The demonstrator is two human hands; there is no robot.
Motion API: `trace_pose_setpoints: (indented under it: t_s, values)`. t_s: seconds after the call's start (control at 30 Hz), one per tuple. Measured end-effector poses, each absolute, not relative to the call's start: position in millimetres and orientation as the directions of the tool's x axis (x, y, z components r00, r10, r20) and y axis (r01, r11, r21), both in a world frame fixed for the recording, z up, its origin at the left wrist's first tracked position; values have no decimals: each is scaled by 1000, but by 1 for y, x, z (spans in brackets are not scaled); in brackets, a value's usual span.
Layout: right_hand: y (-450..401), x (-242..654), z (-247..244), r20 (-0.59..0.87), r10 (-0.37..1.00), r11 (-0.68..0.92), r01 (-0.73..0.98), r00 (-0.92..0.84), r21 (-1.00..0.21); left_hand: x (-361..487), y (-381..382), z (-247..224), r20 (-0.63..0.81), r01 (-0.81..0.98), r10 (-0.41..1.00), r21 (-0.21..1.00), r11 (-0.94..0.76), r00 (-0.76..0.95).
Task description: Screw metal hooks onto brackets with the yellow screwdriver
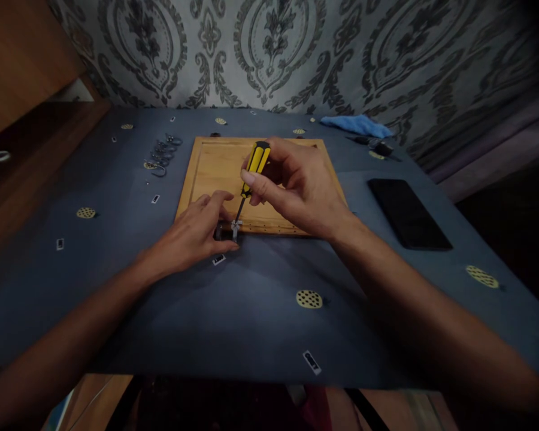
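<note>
My right hand (303, 185) grips a yellow-and-black screwdriver (257, 161), thumb and fingers around its handle. The screwdriver leans slightly, and its shaft runs down to a small metal hook (235, 229) at the near edge of a wooden board (213, 170). My left hand (202, 224) is curled around that hook from the left, thumb below it and fingers above on the board. Another dark hook (219, 232) shows partly behind the left fingers. A row of small holes runs along the board's near edge, right of the hook. Any screw under the tip is too small to make out.
Several loose metal hooks (161, 154) lie left of the board on the blue patterned tablecloth (117, 293). To the right are a black phone (408, 212), a dark tool (379, 146) and a blue cloth (357, 125). A patterned wall (220, 54) stands behind.
</note>
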State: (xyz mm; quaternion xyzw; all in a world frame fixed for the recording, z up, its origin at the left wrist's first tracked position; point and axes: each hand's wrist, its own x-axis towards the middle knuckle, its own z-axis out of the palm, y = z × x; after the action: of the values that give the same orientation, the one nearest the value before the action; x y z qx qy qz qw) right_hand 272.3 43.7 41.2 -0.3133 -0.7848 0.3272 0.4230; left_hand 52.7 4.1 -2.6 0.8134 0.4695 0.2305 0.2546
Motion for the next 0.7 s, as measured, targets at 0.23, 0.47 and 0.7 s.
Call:
trace_pose_setpoints:
  t_s: [0.23,0.47,0.7]
  values:
    - [46,270,37,443,776,572,204,-448,-795,54,3,-1,139,649,878,623,-436,458]
    - [41,269,40,431,763,589,244,-482,-770,54,4,0,115,651,888,638,-410,446]
    - [41,264,39,484,753,627,264,-445,-733,53,5,-2,131,637,876,638,-432,464]
